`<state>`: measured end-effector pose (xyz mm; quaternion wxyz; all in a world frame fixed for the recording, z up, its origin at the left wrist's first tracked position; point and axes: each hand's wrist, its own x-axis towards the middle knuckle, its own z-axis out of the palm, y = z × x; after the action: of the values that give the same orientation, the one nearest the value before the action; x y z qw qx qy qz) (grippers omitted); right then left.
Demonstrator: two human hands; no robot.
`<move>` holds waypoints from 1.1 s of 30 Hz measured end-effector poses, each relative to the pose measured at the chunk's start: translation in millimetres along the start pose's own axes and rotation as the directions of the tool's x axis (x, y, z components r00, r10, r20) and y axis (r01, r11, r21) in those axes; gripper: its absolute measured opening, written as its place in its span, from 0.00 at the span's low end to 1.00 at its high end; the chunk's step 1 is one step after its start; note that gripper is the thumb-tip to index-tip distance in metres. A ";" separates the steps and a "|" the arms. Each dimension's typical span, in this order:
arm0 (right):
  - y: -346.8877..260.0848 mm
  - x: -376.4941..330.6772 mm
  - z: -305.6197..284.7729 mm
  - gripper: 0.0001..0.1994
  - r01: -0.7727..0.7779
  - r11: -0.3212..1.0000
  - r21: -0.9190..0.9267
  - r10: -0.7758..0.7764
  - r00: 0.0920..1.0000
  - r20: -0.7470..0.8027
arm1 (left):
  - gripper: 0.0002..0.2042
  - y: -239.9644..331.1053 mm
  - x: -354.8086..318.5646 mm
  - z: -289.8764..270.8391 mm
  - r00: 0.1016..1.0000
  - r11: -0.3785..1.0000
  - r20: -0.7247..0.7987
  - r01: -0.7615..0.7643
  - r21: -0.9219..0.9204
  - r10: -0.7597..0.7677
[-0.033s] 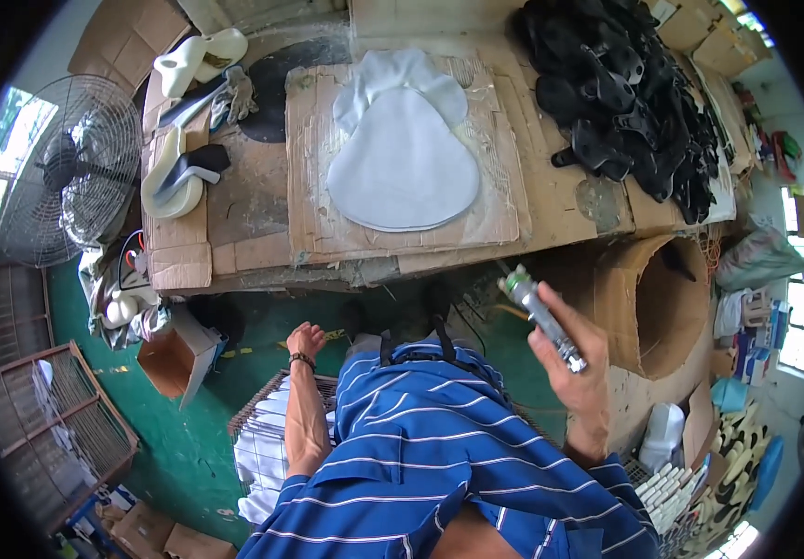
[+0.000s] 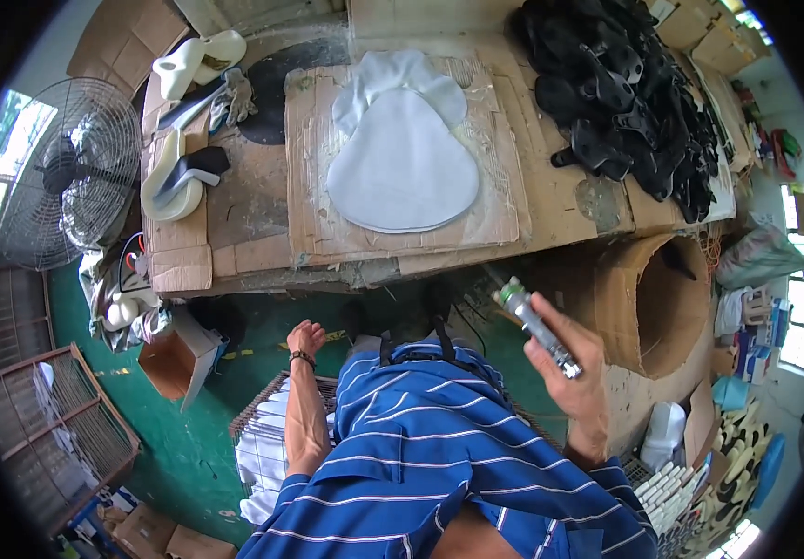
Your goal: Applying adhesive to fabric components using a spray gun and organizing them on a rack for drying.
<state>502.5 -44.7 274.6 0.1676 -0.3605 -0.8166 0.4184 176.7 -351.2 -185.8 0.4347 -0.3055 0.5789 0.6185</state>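
Note:
My right hand (image 2: 577, 359) is closed around a silver spray gun (image 2: 543, 331) with a green collar, held in the air in front of the table's near edge. Its nozzle points up and to the left. My left hand (image 2: 306, 339) hangs low near my waist, fingers curled in, with nothing visible in them; a dark bracelet circles the wrist. On a cardboard sheet (image 2: 313, 228) on the table lies a smooth white teardrop-shaped pad (image 2: 404, 172), wide end toward me. A thin white cloth piece (image 2: 400, 74) with a wavy edge shows at its far, narrow end.
Black moulded parts (image 2: 607, 88) lie heaped at the table's right. Cream moulded pieces (image 2: 171, 200) and a grey glove (image 2: 231, 98) lie at its left, near a large fan (image 2: 67, 172). Below stand a cardboard drum (image 2: 625, 307), an open box (image 2: 178, 359) and a wire basket (image 2: 257, 438) of white pieces.
The spray gun and my right hand have shifted very slightly down and to the left. Nothing else has visibly moved.

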 end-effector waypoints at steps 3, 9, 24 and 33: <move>5.9 -2.6 6.9 0.31 -0.012 1.000 0.004 0.012 0.997 0.077 | 0.03 5.8 -2.2 13.4 0.998 0.992 -0.054 -0.023 0.123 0.030; -0.8 20.3 6.3 0.27 -0.023 0.998 0.056 0.032 0.984 -0.174 | 0.14 -24.9 0.6 15.8 0.988 0.924 -0.101 0.147 0.353 -0.119; 11.1 -9.7 -16.9 0.26 -0.283 0.956 0.080 0.290 0.953 -0.086 | 0.06 -46.9 29.0 -41.9 0.994 0.773 0.108 -0.068 0.631 -0.002; -4.3 18.1 25.7 0.26 0.003 0.987 0.159 0.003 0.999 -0.037 | 0.15 -17.5 -0.5 19.1 0.995 0.900 -0.073 0.099 0.424 -0.075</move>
<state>473.4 -47.7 262.3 0.2109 -0.3538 -0.7772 0.4757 195.0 -333.4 -190.5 0.5024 -0.2452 0.6977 0.4480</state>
